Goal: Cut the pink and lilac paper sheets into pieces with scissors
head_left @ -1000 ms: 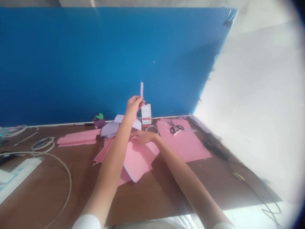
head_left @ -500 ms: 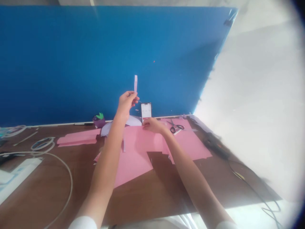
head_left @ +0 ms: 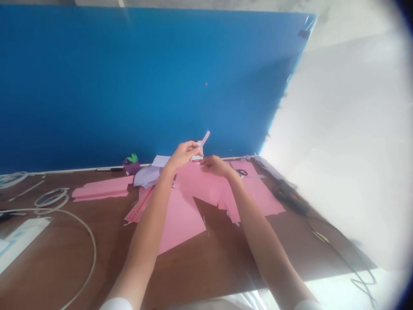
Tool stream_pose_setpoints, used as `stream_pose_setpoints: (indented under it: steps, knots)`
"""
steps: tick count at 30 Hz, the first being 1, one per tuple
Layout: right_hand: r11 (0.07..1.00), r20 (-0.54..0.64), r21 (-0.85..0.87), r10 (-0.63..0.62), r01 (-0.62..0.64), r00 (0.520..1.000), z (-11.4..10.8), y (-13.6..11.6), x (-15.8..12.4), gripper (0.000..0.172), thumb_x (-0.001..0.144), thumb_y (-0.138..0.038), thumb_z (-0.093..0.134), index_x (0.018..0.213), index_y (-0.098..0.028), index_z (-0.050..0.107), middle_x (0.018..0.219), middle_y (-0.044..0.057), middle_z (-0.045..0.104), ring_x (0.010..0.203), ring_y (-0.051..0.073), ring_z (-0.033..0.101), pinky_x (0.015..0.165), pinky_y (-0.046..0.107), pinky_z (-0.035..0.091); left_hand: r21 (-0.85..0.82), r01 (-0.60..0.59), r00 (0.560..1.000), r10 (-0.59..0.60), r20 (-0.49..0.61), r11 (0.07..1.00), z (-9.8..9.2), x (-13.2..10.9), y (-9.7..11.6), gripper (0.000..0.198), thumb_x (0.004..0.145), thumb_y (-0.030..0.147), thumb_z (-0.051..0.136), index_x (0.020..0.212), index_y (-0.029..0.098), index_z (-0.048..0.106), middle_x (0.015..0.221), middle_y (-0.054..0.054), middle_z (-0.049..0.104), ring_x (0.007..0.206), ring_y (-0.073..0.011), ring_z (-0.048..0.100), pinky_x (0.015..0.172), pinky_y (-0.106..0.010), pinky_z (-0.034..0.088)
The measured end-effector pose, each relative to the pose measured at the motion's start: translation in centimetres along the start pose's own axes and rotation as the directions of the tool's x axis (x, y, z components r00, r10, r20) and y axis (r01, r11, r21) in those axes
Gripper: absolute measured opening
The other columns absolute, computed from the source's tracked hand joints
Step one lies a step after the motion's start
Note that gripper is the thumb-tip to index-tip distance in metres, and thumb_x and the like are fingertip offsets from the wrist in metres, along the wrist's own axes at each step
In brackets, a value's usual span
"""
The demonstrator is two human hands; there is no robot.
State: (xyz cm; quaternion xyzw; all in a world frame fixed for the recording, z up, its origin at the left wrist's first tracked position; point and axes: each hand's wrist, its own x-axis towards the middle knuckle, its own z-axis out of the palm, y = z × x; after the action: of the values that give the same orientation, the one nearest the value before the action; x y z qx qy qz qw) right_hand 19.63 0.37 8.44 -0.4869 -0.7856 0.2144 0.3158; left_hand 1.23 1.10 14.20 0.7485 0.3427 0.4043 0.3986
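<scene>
My left hand (head_left: 185, 156) pinches a narrow lilac paper strip (head_left: 205, 138) that sticks up and to the right from its fingertips. Just to its right, my right hand (head_left: 215, 165) has its fingers closed at the upper edge of a pink paper sheet (head_left: 200, 183), which lies at a slant over other pink paper. Behind the left fingers a propped phone (head_left: 198, 157) is partly covered. Black-handled scissors (head_left: 241, 172) lie beyond my right wrist, mostly hidden. Crumpled lilac paper (head_left: 146, 176) rests left of my left forearm.
Folded pink paper (head_left: 103, 189) lies at the left, near a purple object with green leaves (head_left: 131, 164) and a pen (head_left: 109, 169). White cable (head_left: 92, 241) loops across the left side. A dark corded tool (head_left: 292, 197) lies at the right. A blue panel (head_left: 145, 86) stands behind the table.
My left hand has come down and right with the lilac strip, close to my right hand. The pink sheet under my right hand has turned to a slant. The phone and scissors are more covered.
</scene>
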Motion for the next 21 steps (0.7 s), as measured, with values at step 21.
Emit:
stream_pose_setpoints:
  steps: [21]
  knots:
    - [0.991, -0.128, 0.127, -0.029, 0.046, 0.991, -2.6, -0.4, -0.8, 0.026, 0.066, -0.013, 0.056, 0.088, -0.018, 0.069, 0.086, 0.003, 0.069, 0.081, 0.018, 0.062, 0.073, 0.028, 0.045, 0.472, -0.103, 0.923, -0.093, 0.373, 0.875, -0.8, 0.1, -0.7, 0.029, 0.08, 0.042, 0.049, 0.084, 0.019, 0.067, 0.086, -0.002, 0.067, 0.081, -0.0176, 0.057, 0.07, -0.026, 0.038]
